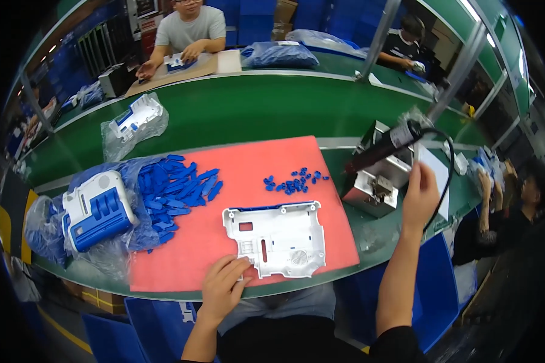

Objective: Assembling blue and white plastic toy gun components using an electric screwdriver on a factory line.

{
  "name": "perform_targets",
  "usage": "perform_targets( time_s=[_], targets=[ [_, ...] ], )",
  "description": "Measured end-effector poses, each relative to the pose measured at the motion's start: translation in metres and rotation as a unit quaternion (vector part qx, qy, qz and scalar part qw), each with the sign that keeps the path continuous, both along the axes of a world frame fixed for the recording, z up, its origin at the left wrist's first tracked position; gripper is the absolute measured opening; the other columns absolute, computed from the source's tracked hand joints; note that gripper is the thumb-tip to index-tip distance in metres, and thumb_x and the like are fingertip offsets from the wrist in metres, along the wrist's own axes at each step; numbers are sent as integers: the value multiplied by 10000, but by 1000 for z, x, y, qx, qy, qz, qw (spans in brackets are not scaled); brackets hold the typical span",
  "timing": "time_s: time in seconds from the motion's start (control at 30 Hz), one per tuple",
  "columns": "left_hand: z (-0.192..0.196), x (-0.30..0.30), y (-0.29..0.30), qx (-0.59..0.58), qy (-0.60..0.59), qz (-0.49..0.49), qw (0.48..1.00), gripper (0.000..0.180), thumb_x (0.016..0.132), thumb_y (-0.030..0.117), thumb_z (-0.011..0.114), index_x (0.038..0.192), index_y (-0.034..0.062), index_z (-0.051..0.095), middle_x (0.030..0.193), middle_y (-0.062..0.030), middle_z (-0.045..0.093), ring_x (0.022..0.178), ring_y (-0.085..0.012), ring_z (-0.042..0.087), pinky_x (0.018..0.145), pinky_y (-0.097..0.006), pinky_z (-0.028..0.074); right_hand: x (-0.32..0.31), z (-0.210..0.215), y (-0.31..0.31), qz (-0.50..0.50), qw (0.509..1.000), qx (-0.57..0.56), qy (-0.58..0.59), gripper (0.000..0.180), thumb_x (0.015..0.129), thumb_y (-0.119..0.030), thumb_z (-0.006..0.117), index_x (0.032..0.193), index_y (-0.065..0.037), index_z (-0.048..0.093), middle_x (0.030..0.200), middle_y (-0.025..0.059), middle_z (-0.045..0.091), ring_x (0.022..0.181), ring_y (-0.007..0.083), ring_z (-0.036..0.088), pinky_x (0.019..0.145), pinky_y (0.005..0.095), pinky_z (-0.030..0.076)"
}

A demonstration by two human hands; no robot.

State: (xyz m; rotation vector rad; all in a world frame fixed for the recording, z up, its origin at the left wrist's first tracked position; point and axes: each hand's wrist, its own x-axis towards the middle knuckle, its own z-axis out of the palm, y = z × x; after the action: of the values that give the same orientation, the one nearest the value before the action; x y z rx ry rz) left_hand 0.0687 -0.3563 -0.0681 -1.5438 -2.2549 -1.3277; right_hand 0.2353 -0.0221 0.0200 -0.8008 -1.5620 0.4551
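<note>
Nearest the camera, black shirt [278,330] and jeans [278,305], with bare forearms reaching up from below. Just beyond, at the near edge of a pink mat [194,260]: white shell [281,239], open like a shallow tray, ribs and posts showing inside. At its near-left corner, left hand [224,281], fingers curled together over the edge, taking hold of it. Off to the right, right hand [422,187], raised, fingers bent toward the thumb, near a corded tool [381,145]; cannot tell whether holding anything. Under the tool, open-topped metal box [369,199] with a metal fitting inside. Beyond the shell, loose cluster of small blue parts [293,183]. To the left, clear bag [103,263] spilling blue strips [175,187] onto the mat, with white-and-blue casing [97,209] on top. Farther, on green surface [254,109], clear bag [154,133] around a white part. Below the table, blue bin [154,336] with white piece [186,311] inside. Across, seated co-worker [191,30] handling a similar part.
</note>
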Motion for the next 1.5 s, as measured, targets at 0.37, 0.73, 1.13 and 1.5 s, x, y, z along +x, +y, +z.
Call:
perform_targets(
  time_s=[0.37,0.73,1.13,1.5],
  targets=[
    [-4,1,-10,-6,22,-27,999,351,628,134,727,961,54,652,955,-53,641,894,-251,564,753,-328,462,-146,-33,-37,438,781,-95,-434,168,703,-45,654,855,25,665,779,157,651,689,234,627,650,322,486],
    [-3,-5,-12,-8,26,-61,998,378,673,224,721,997,53,630,1024,-45,615,918,-247,548,780,-348,459,-149,4,-83,377,836,32,-397,138,713,-93,667,821,-7,664,747,121,628,615,221,588,600,288,469],
    [10,-95,15,36,55,161,985,188,748,27,608,935,12,620,954,-129,603,922,-296,545,817,-383,431,-81,-48,-151,455,747,248,-417,245,621,-31,616,863,-64,595,833,22,512,732,161,531,500,261,457],
    [-11,-131,44,-95,235,221,942,187,700,80,642,871,3,643,1005,-83,573,1008,-268,494,878,-381,395,-82,-47,-128,537,662,324,-409,276,634,-69,606,903,-10,615,839,47,549,705,179,560,548,275,470]
  ],
)
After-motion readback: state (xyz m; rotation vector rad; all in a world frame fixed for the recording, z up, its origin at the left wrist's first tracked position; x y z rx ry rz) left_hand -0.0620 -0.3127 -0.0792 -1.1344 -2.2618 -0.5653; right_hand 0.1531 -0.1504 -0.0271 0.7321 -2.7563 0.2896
